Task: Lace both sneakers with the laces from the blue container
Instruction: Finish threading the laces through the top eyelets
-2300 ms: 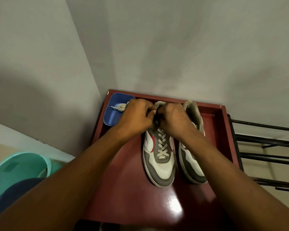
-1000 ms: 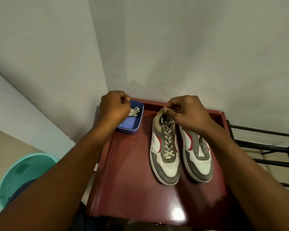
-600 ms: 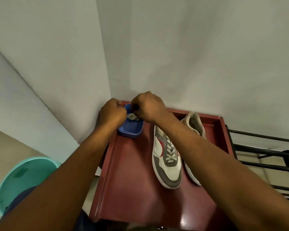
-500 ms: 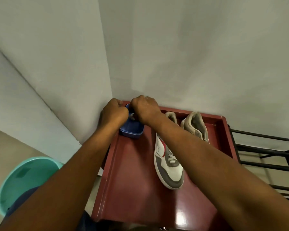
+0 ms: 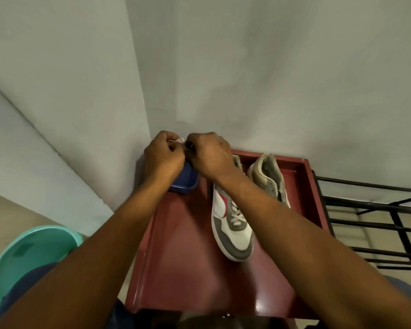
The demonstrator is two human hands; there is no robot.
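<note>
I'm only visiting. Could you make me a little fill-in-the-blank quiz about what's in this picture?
1. The left hand and right hand meet over the ___ container.
2. The sneaker nearer that container shows criss-crossed ___.
3. The black metal rack stands to the red table's ___.

Missing words: blue; laces; right.

Blocking the blue container (image 5: 185, 183) with two bunched hands

Leaving only its near wall showing under the left hand (image 5: 163, 157) and right hand (image 5: 211, 155); shutting its contents out of sight; showing just a pale sliver (image 5: 180, 139) at the curled fingertips, too small to name; crossing the laced sneaker (image 5: 233, 233) with the right forearm (image 5: 282, 222), masking its upper eyelets and the toe of the unlaced sneaker (image 5: 268, 172); cropping the teal tub (image 5: 22, 257) at the left edge and the black rack (image 5: 365, 210) at the right.
</note>
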